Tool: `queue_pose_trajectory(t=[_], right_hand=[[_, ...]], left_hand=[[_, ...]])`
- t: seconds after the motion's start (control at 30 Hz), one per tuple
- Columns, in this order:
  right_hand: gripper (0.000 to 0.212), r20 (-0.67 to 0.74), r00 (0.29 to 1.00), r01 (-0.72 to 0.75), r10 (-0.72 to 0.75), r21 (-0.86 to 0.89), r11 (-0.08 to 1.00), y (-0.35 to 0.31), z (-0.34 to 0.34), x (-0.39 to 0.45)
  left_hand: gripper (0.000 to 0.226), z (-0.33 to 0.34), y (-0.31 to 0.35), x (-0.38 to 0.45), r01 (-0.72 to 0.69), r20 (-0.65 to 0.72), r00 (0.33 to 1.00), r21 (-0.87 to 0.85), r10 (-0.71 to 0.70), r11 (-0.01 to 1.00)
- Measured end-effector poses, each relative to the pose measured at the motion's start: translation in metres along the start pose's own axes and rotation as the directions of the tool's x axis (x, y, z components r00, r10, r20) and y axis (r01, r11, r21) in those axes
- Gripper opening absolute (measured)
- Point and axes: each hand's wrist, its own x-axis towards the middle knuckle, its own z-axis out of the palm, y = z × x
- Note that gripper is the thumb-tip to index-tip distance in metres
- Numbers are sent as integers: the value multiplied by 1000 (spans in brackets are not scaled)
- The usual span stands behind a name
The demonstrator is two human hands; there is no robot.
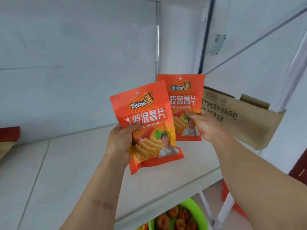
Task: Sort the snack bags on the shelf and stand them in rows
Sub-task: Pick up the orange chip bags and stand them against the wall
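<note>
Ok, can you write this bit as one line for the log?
left hand: grips near orange snack bag | right hand: pinches far orange snack bag | both above shelf | not yet stood

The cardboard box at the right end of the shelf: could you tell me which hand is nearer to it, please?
Right. The right hand, gripping one orange snack bag, is just left of the cardboard box. The left hand, holding the other bag, is farther left.

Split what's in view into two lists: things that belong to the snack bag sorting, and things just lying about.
Job:
left hand
right hand
left orange bag
right orange bag
shelf board

Lying about:
cardboard box
green bowl
red packet at far left
</note>
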Motion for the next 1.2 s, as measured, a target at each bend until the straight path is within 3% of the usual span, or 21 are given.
queue_pose_trajectory(t=[0.3, 0.57, 0.7, 0.87, 1.07, 1.2], right_hand=[[15, 172, 985, 17, -25, 45, 999, 32, -24, 126], [35, 367, 930, -52, 9, 109, 993, 50, -35, 214], [31, 441, 896, -137, 45, 179, 974, 56, -35, 235], [32, 462, 885, -181, 56, 232, 956, 64, -28, 248], [70, 389, 915, -169, 112, 117, 979, 55, -26, 250], [75, 334, 937, -124, 101, 47, 991, 51, -29, 236]], left_hand=[[28, 65, -28, 72, -77, -124, 989, 41, 82, 996], [24, 126, -54, 117, -126, -231, 963, 77, 141, 989], [25, 143, -63, 144, -134, -257, 954, 97, 155, 986], [23, 153, -75, 180, -132, -292, 942, 122, 163, 984], [19, 161, -86, 210, -133, -311, 933, 170, 181, 976], [21, 168, -94, 227, -139, -319, 928, 190, 195, 972]])
